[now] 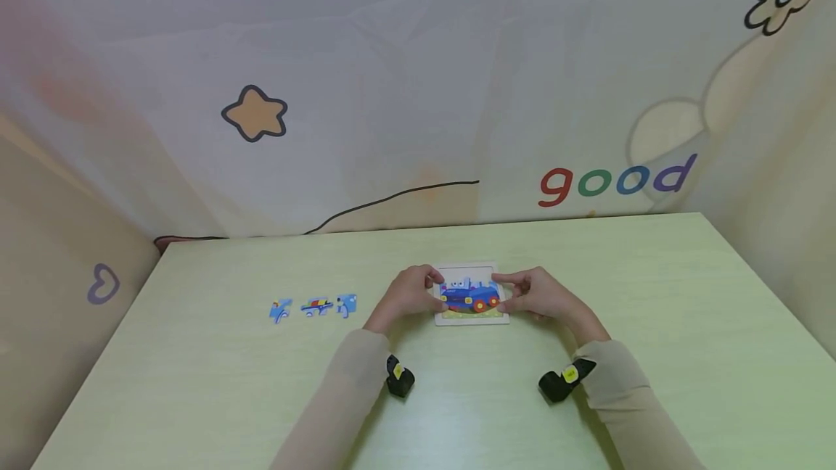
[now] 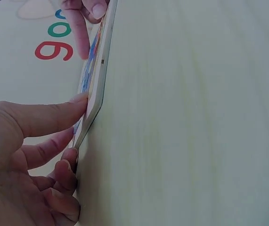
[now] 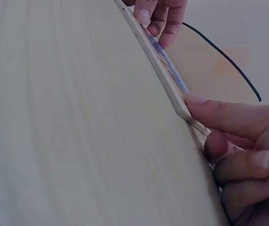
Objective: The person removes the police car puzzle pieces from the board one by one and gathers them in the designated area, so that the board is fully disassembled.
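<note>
A small jigsaw puzzle [image 1: 466, 296] shows a blue vehicle with eyes and red-and-yellow wheels. It lies in a pale tray with a raised frame [image 1: 472, 322], whose upper part shows bare white. At its left end, my left hand [image 1: 413, 290] grips the puzzle between thumb and index finger. My right hand [image 1: 542, 292] grips the right end the same way. The left thumb [image 2: 54, 115] lies over the tray's near edge in the left wrist view, the other fingers curled beside it. The right thumb [image 3: 228, 115] touches the near right corner in the right wrist view.
Loose puzzle pieces lie left of the tray: a blue one [image 1: 280, 309], one with a coloured vehicle part [image 1: 316, 307] and another blue one [image 1: 347, 304]. The light wooden table [image 1: 228, 397] meets a printed fabric backdrop [image 1: 418, 114] at its far edge.
</note>
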### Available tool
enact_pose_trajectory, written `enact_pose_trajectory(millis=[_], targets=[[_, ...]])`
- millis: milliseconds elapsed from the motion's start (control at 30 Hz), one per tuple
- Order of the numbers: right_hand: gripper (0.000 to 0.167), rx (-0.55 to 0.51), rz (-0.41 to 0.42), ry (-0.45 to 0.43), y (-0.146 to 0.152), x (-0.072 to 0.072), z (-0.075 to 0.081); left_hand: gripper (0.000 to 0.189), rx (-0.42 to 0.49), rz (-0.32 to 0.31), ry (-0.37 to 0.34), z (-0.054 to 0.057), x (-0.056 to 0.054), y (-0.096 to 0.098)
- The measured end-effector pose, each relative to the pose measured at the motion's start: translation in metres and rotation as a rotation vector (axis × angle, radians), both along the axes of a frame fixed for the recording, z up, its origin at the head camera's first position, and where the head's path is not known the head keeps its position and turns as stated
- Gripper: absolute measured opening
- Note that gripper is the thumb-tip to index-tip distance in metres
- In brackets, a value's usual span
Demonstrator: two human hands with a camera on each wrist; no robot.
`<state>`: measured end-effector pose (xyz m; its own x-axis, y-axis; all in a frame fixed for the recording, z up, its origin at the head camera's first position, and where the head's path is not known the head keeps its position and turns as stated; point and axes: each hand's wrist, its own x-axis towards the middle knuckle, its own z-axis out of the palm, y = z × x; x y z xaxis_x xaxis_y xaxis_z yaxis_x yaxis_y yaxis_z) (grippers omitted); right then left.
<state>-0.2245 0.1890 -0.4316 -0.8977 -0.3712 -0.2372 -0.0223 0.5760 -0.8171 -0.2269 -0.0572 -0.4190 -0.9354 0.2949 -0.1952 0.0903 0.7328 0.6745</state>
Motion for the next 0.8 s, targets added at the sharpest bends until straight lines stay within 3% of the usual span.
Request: enact_pose_trajectory(millis=[433, 800], targets=[[0.06, 0.045, 0.026, -0.035, 0.0007, 0.0005, -0.0005, 0.041, 0.004, 0.025, 0.019, -0.0037, 0.002, 0.0015], [0.058, 0.056, 0.068, -0.038, 0.003, 0.0005, 0.0019, 0.043, 0.029, 0.005, 0.036, -0.007, 0.0022, 0.0025]])
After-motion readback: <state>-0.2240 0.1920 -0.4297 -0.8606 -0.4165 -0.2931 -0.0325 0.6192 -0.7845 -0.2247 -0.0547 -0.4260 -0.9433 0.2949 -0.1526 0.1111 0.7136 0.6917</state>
